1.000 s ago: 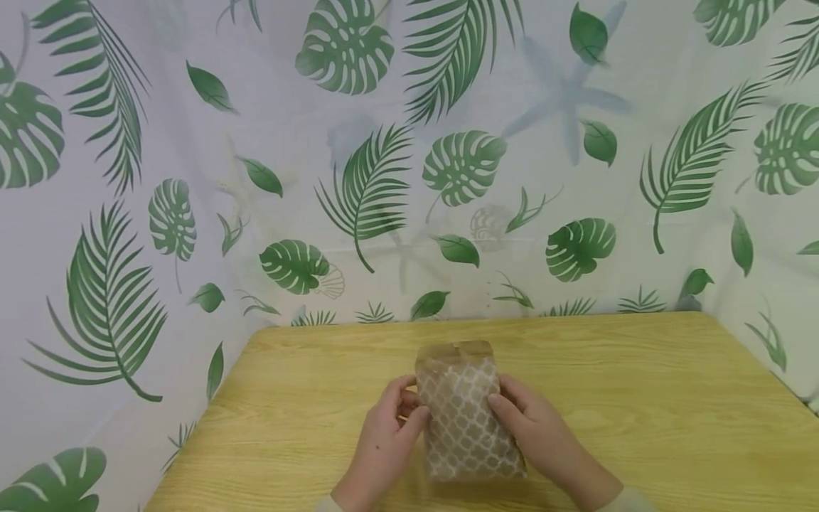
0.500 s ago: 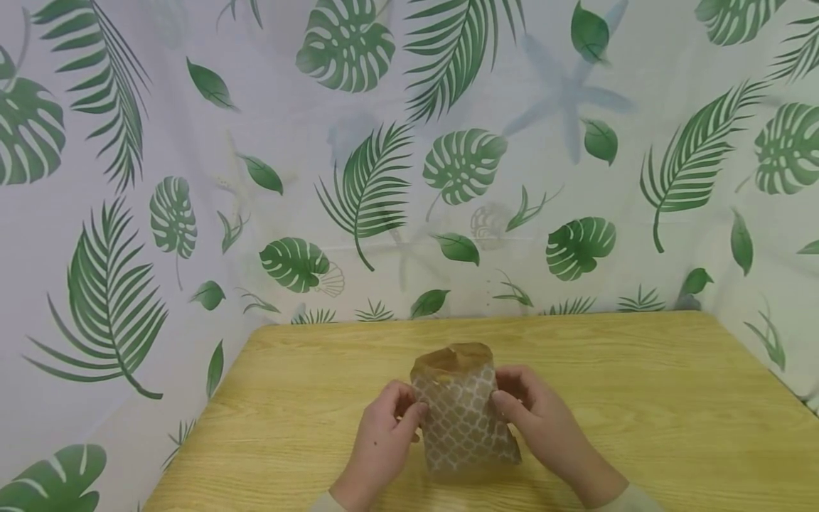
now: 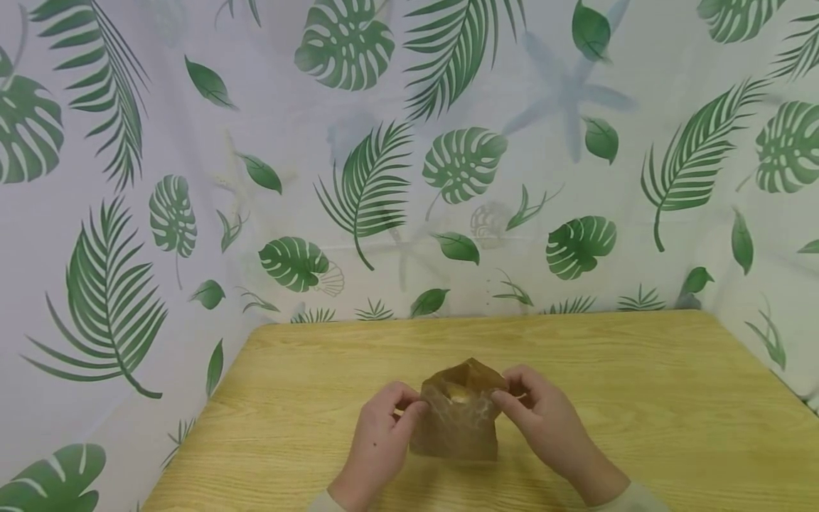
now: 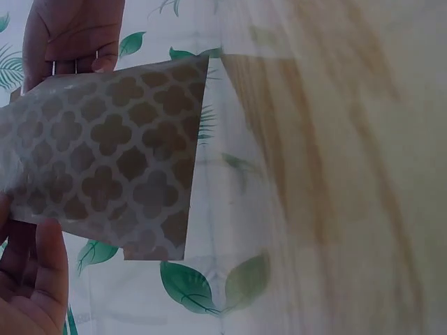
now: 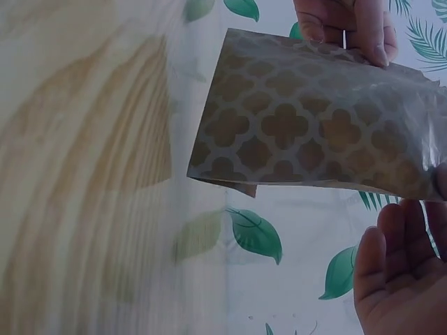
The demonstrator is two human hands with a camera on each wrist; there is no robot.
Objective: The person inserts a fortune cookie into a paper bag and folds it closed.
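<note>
A brown paper bag (image 3: 453, 432) with a pale quatrefoil lattice print is held between both hands over the table, its mouth gaping upward toward the head camera. My left hand (image 3: 387, 437) pinches the bag's left edge near the mouth between thumb and fingers. On the opposite side, my right hand (image 3: 547, 430) pinches the right edge by the rim. A light yellowish patch shows inside the mouth. In the left wrist view the bag's printed face (image 4: 112, 139) reaches down to a flat, folded bottom edge. The right wrist view shows the bag (image 5: 279, 125) with shiny wrinkles near the mouth.
A wood-grain table (image 3: 307, 377) lies beneath the hands. White cloth (image 3: 409, 213) printed with green leaves and a faint starfish hangs behind the table and along both sides.
The bag has tipped so its mouth faces the head camera, its printed front now foreshortened. Its mouth, flat at first, has spread wide. The right hand's fingers have moved up to the rim.
</note>
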